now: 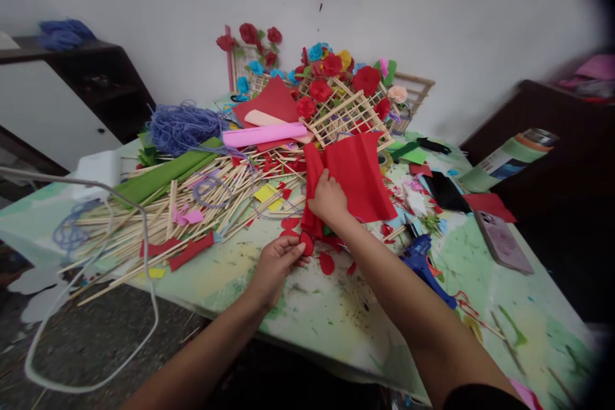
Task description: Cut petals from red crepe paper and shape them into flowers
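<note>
Near the front middle of the table, my left hand is closed, pinching a small rounded red paper petal between thumb and fingers. My right hand lies against the folded left side of a red crepe paper sheet, its fingers bent around the fold; the fingertips are partly hidden. Another red petal rests on the table just right of my left hand, and more red pieces lie under the sheet's lower edge. A blue glue gun lies to the right of my right forearm.
Thin wooden sticks are heaped on the left beside purple yarn and green paper. Stick lattices with paper flowers stand behind. A phone and a bottle are right; a white cable loops front left.
</note>
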Available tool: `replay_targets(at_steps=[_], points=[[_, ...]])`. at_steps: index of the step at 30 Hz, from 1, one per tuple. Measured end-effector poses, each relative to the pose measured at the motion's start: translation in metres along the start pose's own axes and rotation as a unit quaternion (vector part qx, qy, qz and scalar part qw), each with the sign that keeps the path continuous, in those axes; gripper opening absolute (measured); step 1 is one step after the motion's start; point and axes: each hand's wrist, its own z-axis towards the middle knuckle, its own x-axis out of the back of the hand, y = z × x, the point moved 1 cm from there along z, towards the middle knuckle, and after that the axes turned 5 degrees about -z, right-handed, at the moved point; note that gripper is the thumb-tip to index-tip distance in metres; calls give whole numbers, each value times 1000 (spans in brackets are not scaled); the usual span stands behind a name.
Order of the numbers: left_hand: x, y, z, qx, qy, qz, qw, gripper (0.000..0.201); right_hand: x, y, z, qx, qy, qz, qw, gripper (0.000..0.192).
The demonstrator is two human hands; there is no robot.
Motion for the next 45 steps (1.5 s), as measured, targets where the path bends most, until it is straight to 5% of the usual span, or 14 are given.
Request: replay_targets(at_steps=[6, 9, 15, 20, 28, 32, 36, 41, 45], points=[[2, -2, 0, -3, 8, 15, 1000, 32, 30, 53, 24, -38, 53, 113, 991, 47], [2, -2, 0, -3, 3, 19, 1000, 32, 42, 96, 40, -87, 90, 135, 983, 45], [0, 0, -1, -4, 6, 28, 1000, 33, 20, 150, 46, -167, 70, 143, 973, 47], [0, 0, -1, -3, 2, 28, 1000, 32, -2, 159, 44, -163, 59, 206, 963, 43], [1, -3, 2, -1, 18, 14, 1000, 34, 16, 174, 76, -228, 202, 257, 917, 51], [1, -3, 0, -2, 29, 8, 1000, 36, 3, 173, 94, -285, 177, 269, 903, 48], [1, -3, 0, -5, 25, 14, 1000, 35, -5, 169, 100, -314, 154, 267, 898, 70], [0, -1, -1, -10, 47, -1, 999, 39, 13, 172, 87, -310, 150, 234, 909, 99], [-4, 2, -3, -1, 66, 1, 998, 42, 41, 186, 69, -236, 111, 229, 938, 77]])
